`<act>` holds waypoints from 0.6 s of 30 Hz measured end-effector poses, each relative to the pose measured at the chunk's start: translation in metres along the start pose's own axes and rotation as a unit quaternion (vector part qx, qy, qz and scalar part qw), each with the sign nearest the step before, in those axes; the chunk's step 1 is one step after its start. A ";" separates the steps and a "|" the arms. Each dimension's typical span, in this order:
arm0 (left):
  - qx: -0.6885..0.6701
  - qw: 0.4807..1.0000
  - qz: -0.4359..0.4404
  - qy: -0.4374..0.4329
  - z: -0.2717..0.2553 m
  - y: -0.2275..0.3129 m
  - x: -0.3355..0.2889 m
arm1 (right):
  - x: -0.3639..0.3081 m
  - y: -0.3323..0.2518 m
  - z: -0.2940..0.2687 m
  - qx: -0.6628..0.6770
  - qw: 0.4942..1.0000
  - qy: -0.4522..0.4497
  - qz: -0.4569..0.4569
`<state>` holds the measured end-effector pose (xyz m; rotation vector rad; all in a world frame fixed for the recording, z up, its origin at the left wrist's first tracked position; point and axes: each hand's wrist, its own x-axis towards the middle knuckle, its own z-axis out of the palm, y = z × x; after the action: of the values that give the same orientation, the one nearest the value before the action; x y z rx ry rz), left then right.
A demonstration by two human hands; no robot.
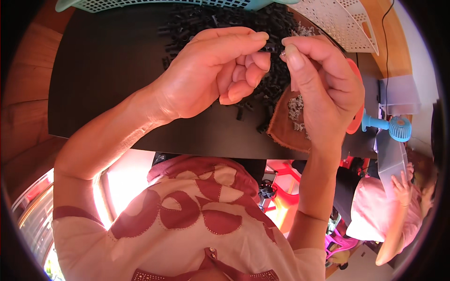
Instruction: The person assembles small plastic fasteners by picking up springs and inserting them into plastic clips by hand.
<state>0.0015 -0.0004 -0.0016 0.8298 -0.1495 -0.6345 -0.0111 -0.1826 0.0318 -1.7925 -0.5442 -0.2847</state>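
Note:
My left hand [201, 70] is raised over the dark table, pinching a small black tube-like piece [270, 48] between thumb and fingers. Its other fingers curl inward. Just to its right, my right hand [330, 79] grips a tiny silvery metal piece [283, 54] between thumb and forefinger. The two pieces are close together; whether they touch I cannot tell. Behind and below my hands lies a loose heap of black tube-like pieces [276, 28]. Small metal pieces [295, 107] lie on a brown cloth [285, 131], partly hidden by my right hand.
A teal basket [159, 4] stands at the far edge, a white perforated basket [323, 18] at the far right. A red rounded object [355, 121], a blue handheld fan [400, 129] and a translucent box [403, 93] are on the right. Another person [375, 206] sits there too.

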 end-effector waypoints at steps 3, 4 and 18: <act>0.003 1.000 -0.014 0.005 0.003 0.000 0.000 | 0.000 0.001 0.004 -0.083 0.996 0.012 -0.026; 0.002 1.000 -0.014 0.005 0.002 0.000 0.001 | -0.001 0.002 0.006 -0.083 0.996 0.011 -0.025; 0.035 0.999 0.018 -0.023 -0.002 -0.002 0.001 | -0.003 0.008 0.006 -0.151 0.985 -0.027 -0.084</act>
<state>0.0021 -0.0005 -0.0042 0.8790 -0.2294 -0.6182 -0.0103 -0.1786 0.0222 -2.0551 -0.7238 -0.4555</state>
